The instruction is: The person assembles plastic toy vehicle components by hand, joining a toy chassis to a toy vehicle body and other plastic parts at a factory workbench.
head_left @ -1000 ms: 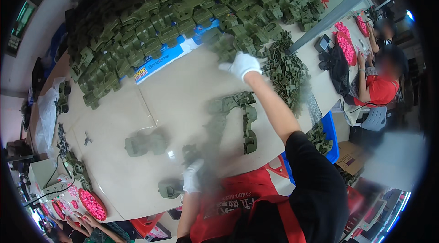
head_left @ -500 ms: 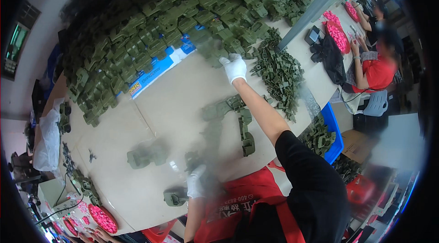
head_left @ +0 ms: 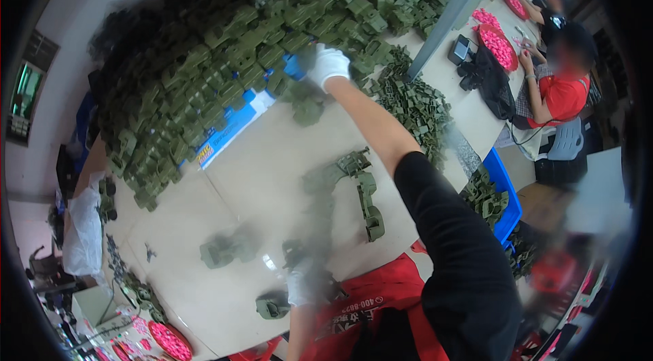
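My right hand (head_left: pixel 328 65), in a white glove, reaches to the near edge of a big heap of olive-green plastic toy vehicle shells (head_left: pixel 272 28). Its fingers are smeared, so a grip cannot be made out. Just below it lies a blurred green shell (head_left: pixel 305 104). My left hand (head_left: pixel 299 287), also gloved, is low by the red apron, its fingers closed round a dark green plastic part (head_left: pixel 296 252) blurred at the edges. Beside that hand rests another green shell (head_left: pixel 272 304). A long green vehicle part (head_left: pixel 369 208) lies farther right, and a blurred green piece (head_left: pixel 224 249) to the left.
Small green parts (head_left: pixel 411 96) are heaped right of the shells, near a grey metal post (head_left: pixel 452 18). Blue-and-white cardboard (head_left: pixel 235 126) shows under the shells. A blue crate (head_left: pixel 505 198) of green parts stands at the right. People sit by pink pieces (head_left: pixel 498 48).
My right hand has moved up and left, from the near edge of the shells onto the heap. My left hand stays low with the part. The whole view has shifted slightly.
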Available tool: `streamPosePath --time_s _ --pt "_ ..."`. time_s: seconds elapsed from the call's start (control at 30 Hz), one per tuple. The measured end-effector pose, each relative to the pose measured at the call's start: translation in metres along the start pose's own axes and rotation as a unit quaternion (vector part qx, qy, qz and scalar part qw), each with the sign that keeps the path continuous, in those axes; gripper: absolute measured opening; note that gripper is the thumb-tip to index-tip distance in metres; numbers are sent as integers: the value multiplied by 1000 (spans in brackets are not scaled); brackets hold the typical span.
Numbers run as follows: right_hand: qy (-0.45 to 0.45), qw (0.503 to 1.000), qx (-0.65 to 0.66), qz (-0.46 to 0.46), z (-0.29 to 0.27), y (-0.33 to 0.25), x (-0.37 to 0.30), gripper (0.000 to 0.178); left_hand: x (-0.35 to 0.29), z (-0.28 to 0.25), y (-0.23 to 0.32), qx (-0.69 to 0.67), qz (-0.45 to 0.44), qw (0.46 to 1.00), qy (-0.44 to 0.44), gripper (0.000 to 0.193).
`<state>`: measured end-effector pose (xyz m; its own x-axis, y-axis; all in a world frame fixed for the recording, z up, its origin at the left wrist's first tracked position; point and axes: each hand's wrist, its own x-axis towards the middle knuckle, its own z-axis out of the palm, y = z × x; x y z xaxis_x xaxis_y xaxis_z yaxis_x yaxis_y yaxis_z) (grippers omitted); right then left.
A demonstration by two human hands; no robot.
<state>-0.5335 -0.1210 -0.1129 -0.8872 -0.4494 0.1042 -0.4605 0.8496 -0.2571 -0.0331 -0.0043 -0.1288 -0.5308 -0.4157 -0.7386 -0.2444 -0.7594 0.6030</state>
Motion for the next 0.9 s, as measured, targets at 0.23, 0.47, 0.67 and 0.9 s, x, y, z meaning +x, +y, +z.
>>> streamPosePath --time_s 0.23,0.47,0.67,0.9 --pt "72 991 -87 75 41 14 26 46 2 7 12 33 -51 998 -1 15" --pt "47 987 -115 -98 2 8 23 37 22 -18 -12 -17 -17 1000 -8 26" --pt "5 995 -10 -99 -34 1 2 38 16 -7 0 22 11 1000 -12 26" --pt "332 746 571 87 -39 51 -41 81 23 -1 -7 -22 31 999 32 26"
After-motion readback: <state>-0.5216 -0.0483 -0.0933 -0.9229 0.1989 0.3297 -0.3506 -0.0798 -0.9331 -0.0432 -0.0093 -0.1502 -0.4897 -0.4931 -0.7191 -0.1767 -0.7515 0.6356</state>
